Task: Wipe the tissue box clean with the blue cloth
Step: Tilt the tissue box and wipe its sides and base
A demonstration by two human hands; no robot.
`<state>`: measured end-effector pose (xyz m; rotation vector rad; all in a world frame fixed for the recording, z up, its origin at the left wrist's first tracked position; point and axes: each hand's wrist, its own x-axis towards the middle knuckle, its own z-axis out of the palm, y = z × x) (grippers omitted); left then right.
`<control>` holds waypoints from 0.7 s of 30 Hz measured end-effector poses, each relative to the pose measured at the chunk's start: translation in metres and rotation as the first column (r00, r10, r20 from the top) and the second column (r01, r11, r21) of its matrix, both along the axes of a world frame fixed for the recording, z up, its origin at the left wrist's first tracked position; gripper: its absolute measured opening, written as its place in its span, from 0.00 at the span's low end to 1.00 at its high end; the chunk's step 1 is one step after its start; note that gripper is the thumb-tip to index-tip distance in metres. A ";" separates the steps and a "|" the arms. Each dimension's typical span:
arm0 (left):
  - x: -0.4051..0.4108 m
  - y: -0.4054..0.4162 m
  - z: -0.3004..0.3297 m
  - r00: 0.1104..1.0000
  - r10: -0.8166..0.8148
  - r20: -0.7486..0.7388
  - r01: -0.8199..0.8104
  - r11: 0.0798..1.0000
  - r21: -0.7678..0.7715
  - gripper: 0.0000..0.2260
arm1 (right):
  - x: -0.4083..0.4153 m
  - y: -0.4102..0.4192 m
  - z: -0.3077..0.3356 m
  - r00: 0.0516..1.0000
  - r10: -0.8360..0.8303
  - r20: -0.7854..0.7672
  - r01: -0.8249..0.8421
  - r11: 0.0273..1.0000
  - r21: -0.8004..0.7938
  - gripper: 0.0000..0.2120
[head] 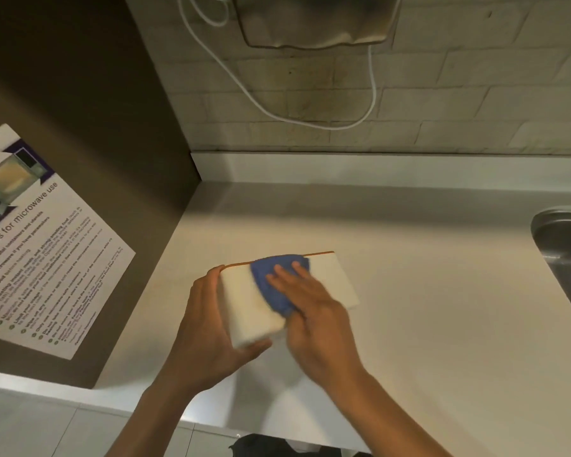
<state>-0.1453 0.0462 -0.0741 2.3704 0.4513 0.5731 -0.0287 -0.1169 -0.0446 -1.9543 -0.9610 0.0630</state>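
Note:
A white tissue box (333,282) with a thin orange edge along its far side lies on the pale countertop (442,324) near the middle of the view. My left hand (211,321) grips the box's left end, thumb at the near corner and fingers over the far corner. A crumpled blue cloth (271,282) lies on top of the box. My right hand (310,301) presses the cloth down with straight fingers spread over it, and looks slightly blurred. The box's right part is bare.
A brown cabinet side (80,127) with a microwave-use notice (37,239) rises at the left. A steel sink (564,252) is at the right edge. A tiled wall (442,94) with a white cable (310,122) and a mounted dispenser (314,21) stands behind.

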 end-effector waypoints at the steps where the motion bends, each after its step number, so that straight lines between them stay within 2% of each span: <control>1: 0.001 0.000 0.002 1.000 0.022 -0.014 -0.021 0.999 0.036 0.52 | 0.010 -0.002 -0.002 0.997 -0.066 -0.048 0.066 0.998 -0.011 0.27; 4: 0.009 -0.002 0.005 0.998 0.058 -0.022 -0.056 0.997 0.060 0.53 | 0.020 0.001 0.004 0.980 -0.162 -0.113 0.161 0.987 -0.022 0.26; 7: 0.021 -0.003 0.005 0.998 0.002 -0.067 0.001 0.999 0.043 0.50 | -0.001 0.015 0.021 0.997 -0.056 -0.053 0.057 0.998 0.026 0.22; 11: 0.025 0.002 0.007 0.991 0.075 -0.112 -0.061 0.990 0.127 0.51 | -0.021 0.005 0.014 0.986 0.100 0.133 -0.106 0.993 0.043 0.19; 12: 0.023 0.003 0.007 0.994 0.055 -0.099 -0.043 0.992 0.115 0.52 | -0.015 -0.002 0.009 0.991 0.076 0.107 -0.082 0.995 0.049 0.18; 15: 0.020 0.004 0.007 0.999 0.021 -0.043 -0.017 0.996 0.083 0.55 | 0.016 -0.012 0.003 0.994 -0.095 -0.062 0.097 0.995 0.021 0.25; 17: 0.026 0.001 0.011 0.999 0.016 -0.035 -0.012 0.995 0.094 0.54 | 0.023 0.000 0.011 0.980 -0.162 -0.118 0.165 0.986 0.018 0.25; 19: 0.033 -0.002 0.012 0.999 -0.005 -0.054 0.012 0.991 0.131 0.46 | 0.012 0.018 0.026 0.990 -0.083 -0.110 0.091 0.993 0.074 0.24; 21: 0.034 0.000 0.009 0.994 0.040 -0.102 -0.030 0.994 0.105 0.42 | -0.011 0.024 0.029 0.999 0.044 -0.010 -0.043 0.996 0.083 0.20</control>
